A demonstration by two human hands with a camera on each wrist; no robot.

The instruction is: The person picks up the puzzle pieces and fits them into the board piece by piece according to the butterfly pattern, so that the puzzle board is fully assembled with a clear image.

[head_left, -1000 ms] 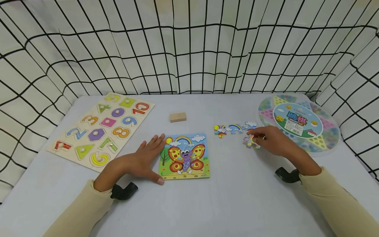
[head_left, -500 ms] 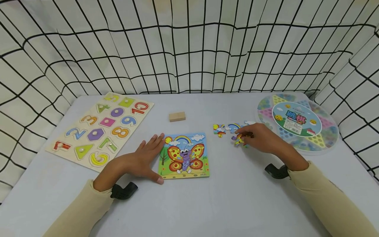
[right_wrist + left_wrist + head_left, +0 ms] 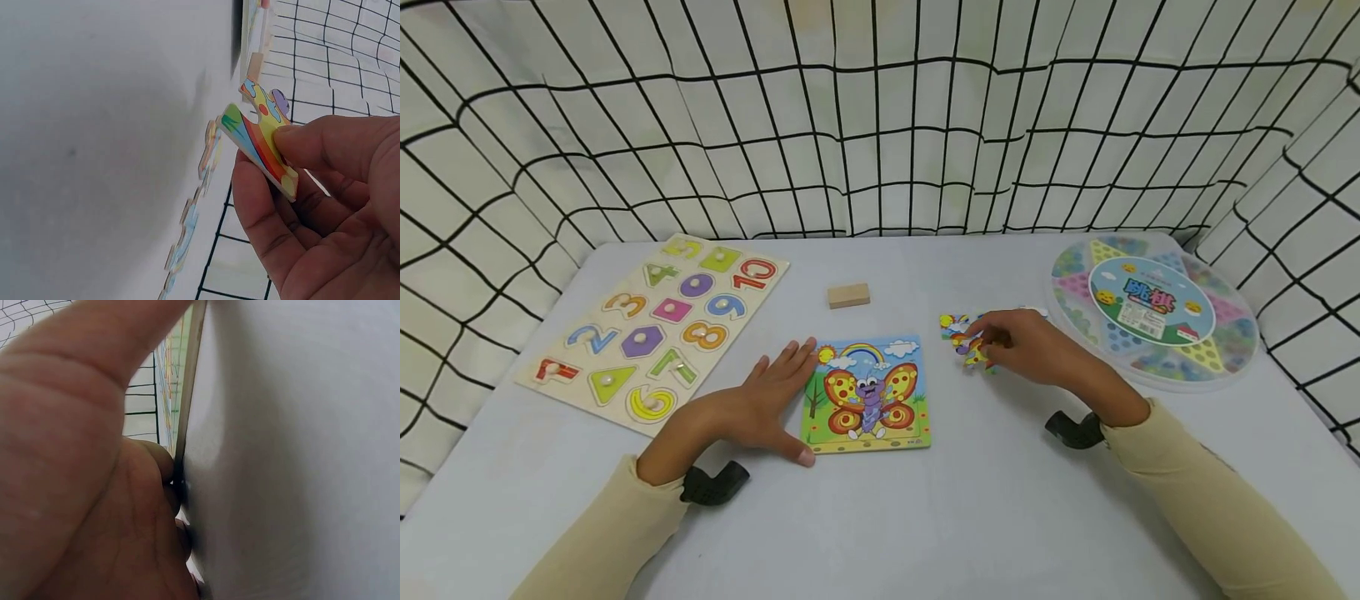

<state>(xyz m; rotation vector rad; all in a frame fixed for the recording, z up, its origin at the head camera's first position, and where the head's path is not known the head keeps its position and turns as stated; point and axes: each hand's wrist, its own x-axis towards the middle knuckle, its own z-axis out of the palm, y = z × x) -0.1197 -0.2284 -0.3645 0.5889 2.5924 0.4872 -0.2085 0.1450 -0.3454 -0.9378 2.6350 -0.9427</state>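
Observation:
My left hand (image 3: 763, 412) lies with fingers spread along the left edge of a square butterfly picture puzzle (image 3: 871, 404), the thumb by its lower left corner. In the left wrist view that palm (image 3: 125, 519) stands beside the puzzle's thin edge (image 3: 190, 381). My right hand (image 3: 1045, 350) pinches a jigsaw piece (image 3: 262, 134) between thumb and fingers, with yellow, red, blue and green on it. Held up, that piece overlaps a row of loose jigsaw pieces (image 3: 953, 320) in the head view, and the hand hides part of the row.
A wooden number and shape board (image 3: 647, 325) lies at the left. Behind the puzzle is a small plain wooden block (image 3: 848, 296). A round Chinese checkers set (image 3: 1153, 312) sits at the right. Black netting (image 3: 880, 133) surrounds the white table (image 3: 880, 525).
My right hand has moved left with the jigsaw piece, from the right end of the row of pieces toward its left end. My left hand has stayed in place.

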